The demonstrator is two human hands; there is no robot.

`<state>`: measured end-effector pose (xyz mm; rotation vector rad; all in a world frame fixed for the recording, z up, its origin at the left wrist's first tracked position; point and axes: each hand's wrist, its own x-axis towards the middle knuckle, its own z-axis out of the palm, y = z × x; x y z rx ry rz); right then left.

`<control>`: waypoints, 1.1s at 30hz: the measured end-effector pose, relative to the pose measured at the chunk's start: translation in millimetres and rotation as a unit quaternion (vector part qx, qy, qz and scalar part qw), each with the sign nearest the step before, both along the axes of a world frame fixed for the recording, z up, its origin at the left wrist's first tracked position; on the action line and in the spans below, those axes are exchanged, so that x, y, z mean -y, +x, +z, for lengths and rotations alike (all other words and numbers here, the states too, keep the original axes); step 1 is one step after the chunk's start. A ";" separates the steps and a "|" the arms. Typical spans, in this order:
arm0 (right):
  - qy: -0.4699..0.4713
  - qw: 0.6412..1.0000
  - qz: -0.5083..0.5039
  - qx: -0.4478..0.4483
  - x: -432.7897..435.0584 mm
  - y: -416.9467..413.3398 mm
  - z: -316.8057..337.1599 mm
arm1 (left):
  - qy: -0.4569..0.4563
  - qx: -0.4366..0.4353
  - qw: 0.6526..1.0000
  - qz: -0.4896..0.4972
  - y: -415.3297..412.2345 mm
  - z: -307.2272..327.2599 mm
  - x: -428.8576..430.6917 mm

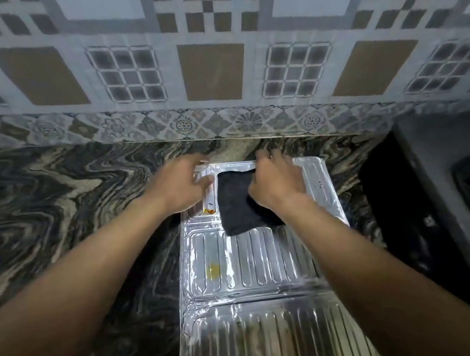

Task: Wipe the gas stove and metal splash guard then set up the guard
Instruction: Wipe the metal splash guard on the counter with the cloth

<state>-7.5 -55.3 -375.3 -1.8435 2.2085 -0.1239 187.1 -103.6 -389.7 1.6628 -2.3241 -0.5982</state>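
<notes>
The left hand [183, 185] was laid, fingers loosely curled, on the far left corner of the metal splash guard [256, 267], while a dark cloth [238, 204] was pinched at its far edge by the right hand [277, 180] and pressed against the guard's far panel. The guard was spread flat on the marbled countertop [53, 206], ribbed, shiny, marked with yellow-orange stains [213, 270]; the black gas stove [454, 210] was seen at right.

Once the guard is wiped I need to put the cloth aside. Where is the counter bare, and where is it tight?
The widest bare patch is the marbled counter left of the splash guard, running back to the tiled wall. A thin strip lies between guard and wall. Right is tight: the stove sits close beside the guard. Both hands and the black cloth crowd the guard's far end.
</notes>
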 end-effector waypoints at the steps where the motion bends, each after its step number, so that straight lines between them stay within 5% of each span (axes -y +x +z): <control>1: -0.037 0.999 0.030 -0.009 -6.5 8.5 -8.9 | -0.007 0.049 0.998 -0.034 10.2 -1.0 -0.2; 8: 0.020 0.995 0.096 -0.012 -22.2 26.6 -67.4 | 0.094 0.287 0.941 -0.151 50.1 -13.2 -3.9; 26: -0.037 0.986 0.161 0.019 15.7 39.8 -72.5 | 0.111 0.281 0.937 -0.173 53.6 -21.3 2.3; 33: -0.067 0.971 0.157 0.164 -9.8 26.8 -66.8 | 0.115 0.263 0.942 -0.173 55.7 -25.0 4.1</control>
